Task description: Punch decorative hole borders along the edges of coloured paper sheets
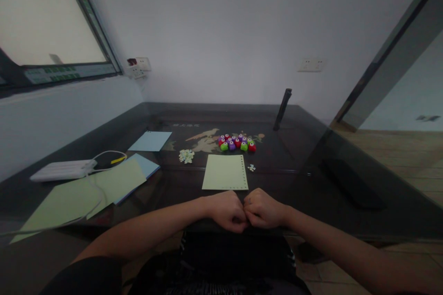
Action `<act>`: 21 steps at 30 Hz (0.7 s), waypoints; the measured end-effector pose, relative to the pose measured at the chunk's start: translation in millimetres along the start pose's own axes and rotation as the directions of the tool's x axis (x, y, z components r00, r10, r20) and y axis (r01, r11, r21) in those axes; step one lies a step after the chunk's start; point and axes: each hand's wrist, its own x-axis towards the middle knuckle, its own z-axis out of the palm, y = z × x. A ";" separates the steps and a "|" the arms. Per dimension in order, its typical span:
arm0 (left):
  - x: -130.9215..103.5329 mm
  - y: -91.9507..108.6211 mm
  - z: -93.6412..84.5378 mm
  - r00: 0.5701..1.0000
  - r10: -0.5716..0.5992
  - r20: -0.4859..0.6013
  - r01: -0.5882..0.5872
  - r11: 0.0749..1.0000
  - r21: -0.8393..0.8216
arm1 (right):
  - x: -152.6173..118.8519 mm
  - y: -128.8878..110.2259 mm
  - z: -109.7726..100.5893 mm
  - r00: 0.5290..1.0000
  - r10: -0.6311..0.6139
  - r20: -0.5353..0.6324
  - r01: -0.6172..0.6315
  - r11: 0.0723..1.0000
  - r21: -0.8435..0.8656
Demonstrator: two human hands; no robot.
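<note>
My left hand point(227, 211) and my right hand point(263, 209) are both closed into fists. They rest at the front edge of the dark table, knuckles touching, and nothing shows in either. Just beyond them lies a pale yellow-green sheet of paper point(225, 173) with punched holes down its right side. A few small jigsaw pieces point(251, 167) lie to its right, and a larger heap of jigsaw pieces point(186, 156) to its left. Behind the sheet stands a cluster of small red, green and purple toys point(237, 142), each with an eye-like top.
A light blue sheet point(151, 141) lies at the left back. Nearer are overlapping yellow-green and blue sheets point(119, 177), a white slab-shaped device point(64, 170) and a white cable point(100, 189). A black upright stand point(283, 109) is at the back right, a dark flat object point(353, 184) at the right.
</note>
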 end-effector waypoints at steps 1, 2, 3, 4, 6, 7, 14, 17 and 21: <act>-0.1 0.1 0.3 1.000 0.000 -0.002 0.000 1.000 0.004 | 0.1 -0.2 0.0 1.000 0.002 0.002 -0.002 1.000 -0.004; -0.1 0.2 0.5 1.000 0.002 -0.009 -0.002 1.000 0.010 | 0.3 -0.4 -0.1 1.000 0.004 0.008 -0.004 1.000 -0.009; -0.2 0.2 0.6 1.000 0.007 -0.017 -0.007 1.000 0.014 | 0.6 -0.6 -0.3 1.000 0.005 0.017 -0.005 1.000 -0.014; -0.2 0.3 0.7 1.000 0.014 -0.023 -0.014 1.000 0.018 | 1.0 -0.8 -0.5 1.000 0.004 0.025 -0.004 1.000 -0.018; -0.1 0.3 0.8 0.999 0.028 -0.024 -0.027 0.999 0.025 | 1.8 -1.0 -0.7 0.999 0.002 0.033 -0.001 1.000 -0.022; 0.0 0.3 0.9 0.999 0.030 -0.019 -0.029 0.999 0.030 | 2.2 -1.1 -0.8 1.000 0.005 0.031 -0.004 1.000 -0.023; 0.0 1.0 0.2 1.000 0.014 -0.012 -0.014 0.999 0.045 | 2.7 -2.1 -0.8 1.000 0.029 0.005 -0.029 0.999 -0.013; -0.1 1.6 0.4 1.000 0.007 -0.008 -0.007 0.999 0.049 | 2.6 -2.6 -0.4 1.000 0.027 0.004 -0.027 0.999 -0.021; -0.5 1.9 2.1 1.000 -0.018 -0.009 0.019 0.997 0.074 | 2.3 -2.4 0.8 0.999 0.032 0.006 -0.032 0.999 -0.021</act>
